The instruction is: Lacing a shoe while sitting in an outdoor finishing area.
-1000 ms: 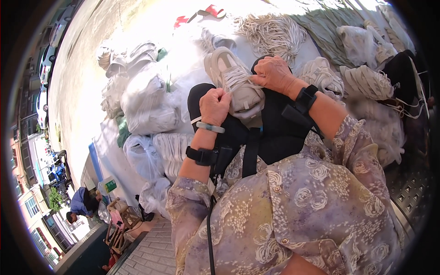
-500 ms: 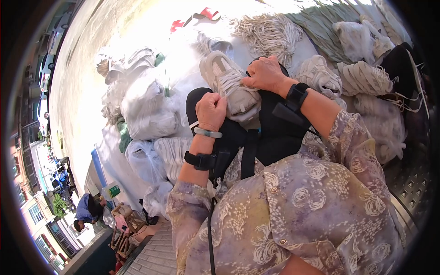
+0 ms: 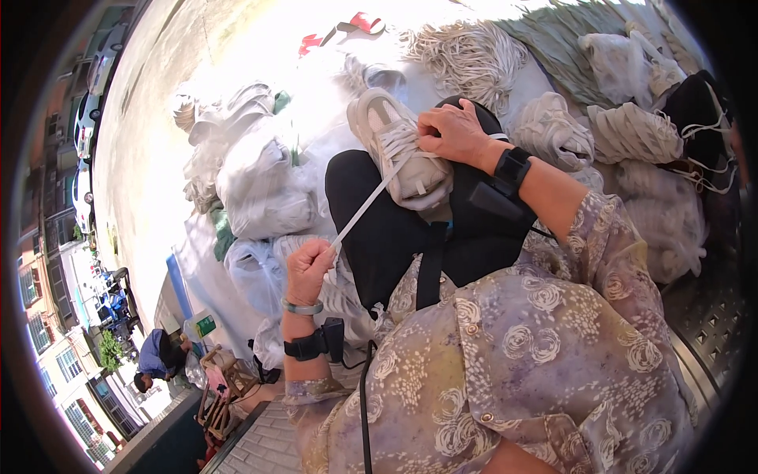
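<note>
A cream-white lace-up sneaker rests between my knees, its toe pointing away from me. My left hand, closed in a pinch, holds the end of a white shoelace drawn tight from the eyelets toward the lower left. Over the right edge of the shoe's lacing, my right hand has its fingers pinched on the lace; the exact grip is partly hidden by the fingers. A short white strip, probably lace, shows beside the right wrist.
Plastic-wrapped shoe bundles lie to the left. At the far side is a heap of loose white laces; more white shoes sit on the right. Red sandals lie farther off. A person bends beside a wooden chair.
My left hand has moved from beside the shoe down and to the left, stretching the lace out. My right hand stays at the shoe, its fingers slightly shifted.
</note>
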The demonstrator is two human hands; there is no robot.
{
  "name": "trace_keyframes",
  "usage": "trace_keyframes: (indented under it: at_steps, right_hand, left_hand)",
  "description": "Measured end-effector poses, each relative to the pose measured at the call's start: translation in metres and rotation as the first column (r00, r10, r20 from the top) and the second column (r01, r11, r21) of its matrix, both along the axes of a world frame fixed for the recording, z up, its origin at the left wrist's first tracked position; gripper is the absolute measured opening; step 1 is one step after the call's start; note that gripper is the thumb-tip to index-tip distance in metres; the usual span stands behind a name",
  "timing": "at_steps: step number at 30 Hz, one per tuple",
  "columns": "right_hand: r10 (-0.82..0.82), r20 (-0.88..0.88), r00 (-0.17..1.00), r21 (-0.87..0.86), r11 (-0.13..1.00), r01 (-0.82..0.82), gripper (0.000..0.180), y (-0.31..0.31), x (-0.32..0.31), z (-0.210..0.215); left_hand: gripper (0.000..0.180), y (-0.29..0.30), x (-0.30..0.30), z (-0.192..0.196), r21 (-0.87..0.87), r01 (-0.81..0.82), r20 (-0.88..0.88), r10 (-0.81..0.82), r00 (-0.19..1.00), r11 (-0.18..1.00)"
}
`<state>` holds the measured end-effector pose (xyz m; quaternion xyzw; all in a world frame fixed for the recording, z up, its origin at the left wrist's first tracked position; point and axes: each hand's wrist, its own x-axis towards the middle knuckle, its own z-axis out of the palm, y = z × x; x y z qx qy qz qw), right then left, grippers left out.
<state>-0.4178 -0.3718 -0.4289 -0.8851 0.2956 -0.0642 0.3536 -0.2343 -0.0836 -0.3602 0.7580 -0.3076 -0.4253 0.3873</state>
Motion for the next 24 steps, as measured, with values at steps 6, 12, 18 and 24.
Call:
trace_keyframes:
  at_steps: [6, 12, 18, 24]
  right_hand:
    - [0.128, 0.114, 0.985, -0.101, 0.988, -0.116, 0.016, 0.004, -0.023, -0.001]
    - [0.272, -0.007, 0.962, -0.312, 0.914, -0.261, 0.014, 0.002, -0.06, 0.013]
    - [0.206, 0.129, 0.97, -0.535, 0.838, -0.107, 0.007, -0.047, -0.143, 0.029]
    - [-0.033, -0.033, 0.999, -0.674, 0.738, 0.002, 0.014, -0.112, -0.256, 0.068]
  left_hand:
    - [0.013, -0.009, -0.014, 0.009, -0.034, -0.028, -0.15, 0.023, 0.988, 0.999]
    - [0.01, -0.013, -0.002, 0.033, -0.003, 0.158, 0.237, -0.153, 0.959, 0.987]
    - [0.014, 0.052, 0.044, 0.002, 0.119, 0.303, 0.788, -0.275, 0.551, 0.946]
    - [0.013, 0.136, 0.101, -0.002, 0.385, -0.058, 0.787, -0.295, 0.542, 0.921]
